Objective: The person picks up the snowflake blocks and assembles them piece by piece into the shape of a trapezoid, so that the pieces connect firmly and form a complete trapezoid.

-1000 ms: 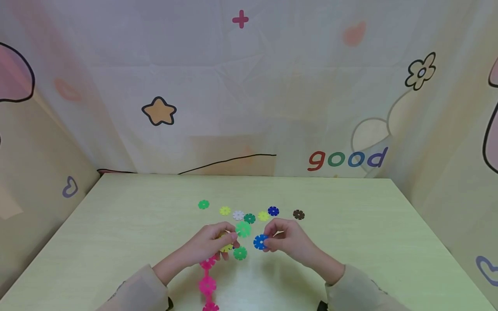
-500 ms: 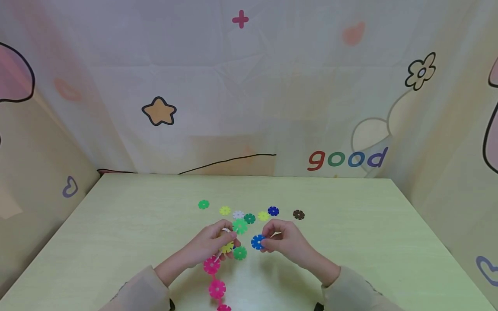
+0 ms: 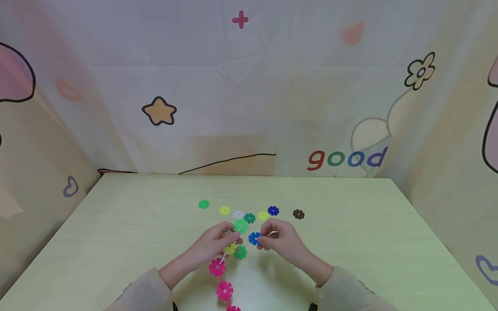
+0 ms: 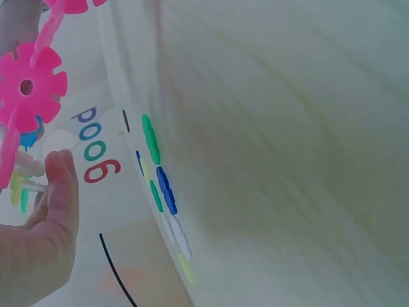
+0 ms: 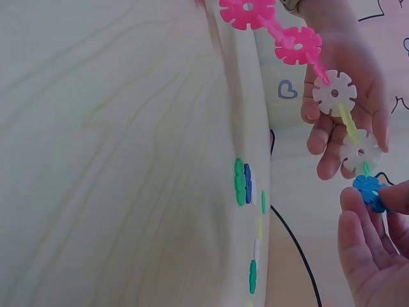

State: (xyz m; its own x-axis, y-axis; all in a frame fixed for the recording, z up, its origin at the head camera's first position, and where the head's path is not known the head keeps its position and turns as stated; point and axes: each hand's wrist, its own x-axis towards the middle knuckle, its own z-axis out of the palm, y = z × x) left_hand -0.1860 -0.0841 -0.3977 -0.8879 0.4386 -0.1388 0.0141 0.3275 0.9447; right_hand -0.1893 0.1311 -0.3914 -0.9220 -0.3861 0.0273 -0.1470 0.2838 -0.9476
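A printed cloth (image 3: 202, 86) closes off the far side, and before it spreads the pale bench (image 3: 128, 242). Over the middle of the bench the person's two grips are raised near each other. The left grip (image 3: 213, 242) is closed on a chain of slotted discs (image 3: 215, 268), pinching it close to its far end. From there the chain runs toward the near side through yellow and white to pink, leaving the head view at the near edge. The right grip (image 3: 282, 237) pinches a single blue disc (image 3: 254, 238) between thumb and fingers. The chain's far end is a bright green disc (image 3: 241, 225), just left of the blue one and slightly farther off. Whether their edges touch or interlock is hard to tell.

The smaller-looking loose discs lie farther back, with a brown disc (image 3: 298, 214) at the right end and a green disc (image 3: 204, 204) at the far left.

The step in hand looks to be joining the blue disc to the green end. That calls for turning it across the green disc, matching slot to slot and pressing inward while the left grip steadies the chain.
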